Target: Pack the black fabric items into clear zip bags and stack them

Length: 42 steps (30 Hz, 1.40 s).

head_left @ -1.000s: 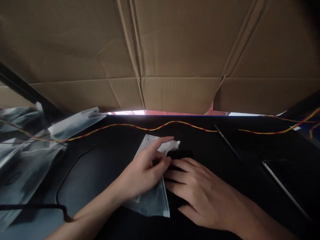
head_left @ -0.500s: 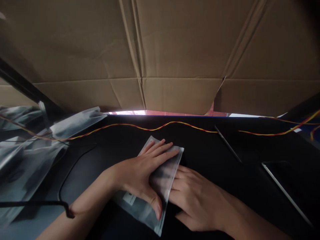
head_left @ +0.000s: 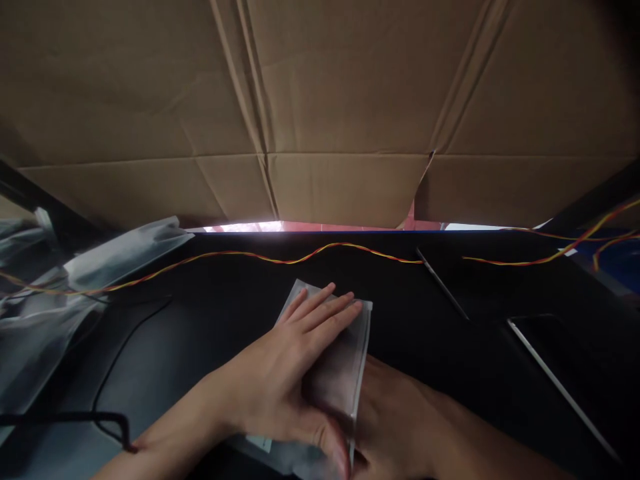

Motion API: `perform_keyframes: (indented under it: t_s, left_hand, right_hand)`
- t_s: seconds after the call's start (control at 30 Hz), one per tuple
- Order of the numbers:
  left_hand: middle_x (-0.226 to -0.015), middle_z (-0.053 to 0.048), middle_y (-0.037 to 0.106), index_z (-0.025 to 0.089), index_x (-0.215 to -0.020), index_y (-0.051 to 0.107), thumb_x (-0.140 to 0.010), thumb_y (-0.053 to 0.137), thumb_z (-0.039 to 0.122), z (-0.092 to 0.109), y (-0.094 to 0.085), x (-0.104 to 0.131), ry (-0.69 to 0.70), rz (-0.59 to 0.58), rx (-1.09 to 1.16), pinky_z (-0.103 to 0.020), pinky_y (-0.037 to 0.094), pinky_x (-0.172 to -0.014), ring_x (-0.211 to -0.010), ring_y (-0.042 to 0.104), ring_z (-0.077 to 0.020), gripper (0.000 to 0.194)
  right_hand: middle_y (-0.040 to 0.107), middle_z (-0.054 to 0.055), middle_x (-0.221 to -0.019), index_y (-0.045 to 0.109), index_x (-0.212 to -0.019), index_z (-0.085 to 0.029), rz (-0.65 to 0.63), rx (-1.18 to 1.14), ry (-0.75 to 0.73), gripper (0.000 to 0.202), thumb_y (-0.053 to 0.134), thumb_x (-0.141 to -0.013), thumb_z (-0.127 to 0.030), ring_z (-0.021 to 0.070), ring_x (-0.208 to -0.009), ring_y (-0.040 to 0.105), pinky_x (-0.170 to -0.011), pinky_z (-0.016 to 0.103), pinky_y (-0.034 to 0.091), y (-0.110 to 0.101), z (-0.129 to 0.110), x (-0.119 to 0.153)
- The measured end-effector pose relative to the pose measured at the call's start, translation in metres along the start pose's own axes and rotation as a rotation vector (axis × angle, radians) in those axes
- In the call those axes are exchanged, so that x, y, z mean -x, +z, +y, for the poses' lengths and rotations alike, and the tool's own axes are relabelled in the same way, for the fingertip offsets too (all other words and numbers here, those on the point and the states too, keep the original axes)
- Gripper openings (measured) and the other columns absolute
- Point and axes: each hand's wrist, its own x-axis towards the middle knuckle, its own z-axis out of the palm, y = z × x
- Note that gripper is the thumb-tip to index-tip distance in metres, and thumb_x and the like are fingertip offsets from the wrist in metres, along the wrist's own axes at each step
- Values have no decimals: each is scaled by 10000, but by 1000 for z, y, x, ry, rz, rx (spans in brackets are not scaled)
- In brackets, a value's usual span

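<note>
On the black tabletop [head_left: 225, 313], right before us, lies a clear zip bag [head_left: 337, 383], its zip side turned toward our right hand [head_left: 397, 410] and its long axis running mostly from near to far, leaning slightly rightward at the far end. Our left hand [head_left: 285, 363] rests flat across the bag from the left, fingers stretched toward its far end with narrow gaps between them, thumb spread wide toward the zip side, gripping nothing that we can see. Our right hand is just beside that side, but its fingers pass out of sight behind the plastic, so we cannot tell whether they are inside the bag or under it, nor what they hold. A pale label [head_left: 260, 443] shows near our left wrist. Well apart on our right lie a near phone [head_left: 563, 377] and a far phone [head_left: 444, 285]. Beyond the bag a red-and-yellow wire [head_left: 343, 245] snakes across; more clear bags [head_left: 120, 257] and a black cord [head_left: 60, 419] lie leftward, and a cardboard wall [head_left: 340, 87] rises behind.
</note>
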Motion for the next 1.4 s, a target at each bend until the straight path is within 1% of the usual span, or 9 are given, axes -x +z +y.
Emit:
perform_keyframes:
  t_s: [0.13,0.3,0.5,0.67,1.0,1.13,1.23,1.3,1.4]
  left_hand:
    - [-1820,-138,237,337,-1754,232,-598,955,793,0,-10,4,5,-164,28,-777,52,-1339,-1676,199,-489,1437]
    - [-1787,-161,324,288,-1754,251,-669,917,796,12,7,-3,-2,-60,-67,-811,15,-1320,-1662,234,-502,1370]
    - [-1766,-159,385,290,-1749,255,-746,852,816,6,8,-4,-24,71,-145,-798,180,-1321,-1634,325,-492,1280]
    - [-1785,-131,356,351,-1762,176,-782,832,805,-6,-3,3,-20,64,-167,-762,237,-1329,-1633,346,-464,1264]
    - [-1830,-166,193,342,-1762,-57,-677,759,949,-2,7,7,-51,-6,-266,-833,139,-1300,-1681,117,-507,1487]
    - [-1728,-157,459,308,-1738,281,-881,521,944,-1,-1,5,-80,54,-250,-792,256,-1283,-1613,368,-477,1093]
    - [-1374,-115,733,260,-1446,656,-1126,321,688,0,-11,-2,-123,189,-215,-602,498,-1129,-1316,639,-362,630]
    - [-1218,-88,756,243,-1228,733,-1164,295,540,-1,-14,-6,-164,272,-195,-503,542,-1024,-1174,674,-308,533]
    - [-1288,-71,737,254,-1244,701,-1148,380,501,-5,-13,-6,-258,348,-155,-485,523,-1073,-1235,667,-297,416]
  right_hand:
    - [706,173,-1488,642,-1441,-155,28,25,159,553,747,-955,-396,350,-1431,632,-1271,483,448,18,-3,-3]
    - [697,130,-1486,542,-1557,-281,-8,18,277,911,969,-753,-254,390,-1424,627,-1215,525,514,20,2,-11]
    - [761,113,-1330,712,-1313,-197,-113,-122,292,457,820,-873,-255,315,-1289,718,-1115,393,573,-35,-9,2]
    - [787,31,-1286,817,-1172,-279,-130,-67,348,221,808,-956,-232,251,-1289,695,-1206,394,471,-74,-12,6]
    - [798,144,-1278,769,-1201,-147,-79,151,246,230,731,-1008,-265,319,-1300,701,-1186,461,493,-26,2,-5]
    - [793,107,-1318,784,-1224,-195,-67,39,200,214,703,-1032,-242,275,-1370,668,-1241,436,449,-41,-2,-3]
    - [818,28,-1258,816,-1179,-272,57,-65,292,258,616,-1060,-159,203,-1247,732,-1128,354,533,-64,0,3]
    - [823,25,-1221,812,-1194,-281,263,-32,437,277,574,-1082,-193,185,-1094,773,-950,315,596,-73,5,5]
    - [822,64,-1156,804,-1215,-251,408,101,624,241,617,-1072,-302,195,-904,765,-762,314,575,-70,16,5]
